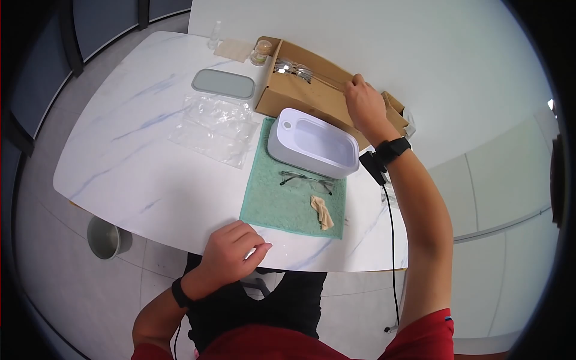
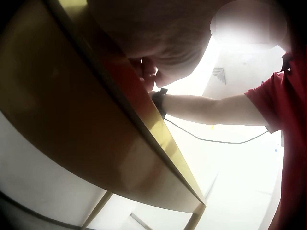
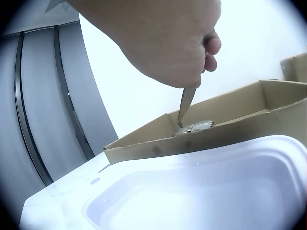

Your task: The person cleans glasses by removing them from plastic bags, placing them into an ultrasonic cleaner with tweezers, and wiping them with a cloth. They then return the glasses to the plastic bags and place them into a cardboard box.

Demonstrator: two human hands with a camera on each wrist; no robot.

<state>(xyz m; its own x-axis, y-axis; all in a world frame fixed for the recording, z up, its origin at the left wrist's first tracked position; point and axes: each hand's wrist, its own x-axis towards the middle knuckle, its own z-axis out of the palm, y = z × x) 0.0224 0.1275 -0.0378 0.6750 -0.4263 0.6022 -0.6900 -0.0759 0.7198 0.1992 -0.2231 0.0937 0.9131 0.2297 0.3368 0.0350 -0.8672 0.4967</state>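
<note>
My right hand (image 1: pixel 365 105) is over the cardboard box (image 1: pixel 330 108) and grips long, thin tweezers (image 3: pixel 187 103). Their tips point down at a pair of glasses (image 1: pixel 293 70) inside the box, overlapping them in the right wrist view. Near the table's front edge my left hand (image 1: pixel 231 252) rests with loosely curled fingers, holding nothing. Between the hands, a white ultrasonic-cleaner-like tub (image 1: pixel 315 144) stands on a green towel (image 1: pixel 270 204). A second pair of glasses (image 1: pixel 306 180) and a crumpled beige cloth (image 1: pixel 321 212) lie on the towel in front of it.
Left of the tub lie a clear plastic bag (image 1: pixel 216 129) and a grey lid (image 1: pixel 223 83). Farther back are a small jar (image 1: pixel 261 53), a beige cloth (image 1: pixel 233 50) and a clear bottle (image 1: pixel 215 34). A cable (image 1: pixel 393 252) hangs from the right wrist. A bin (image 1: pixel 108 238) stands on the floor.
</note>
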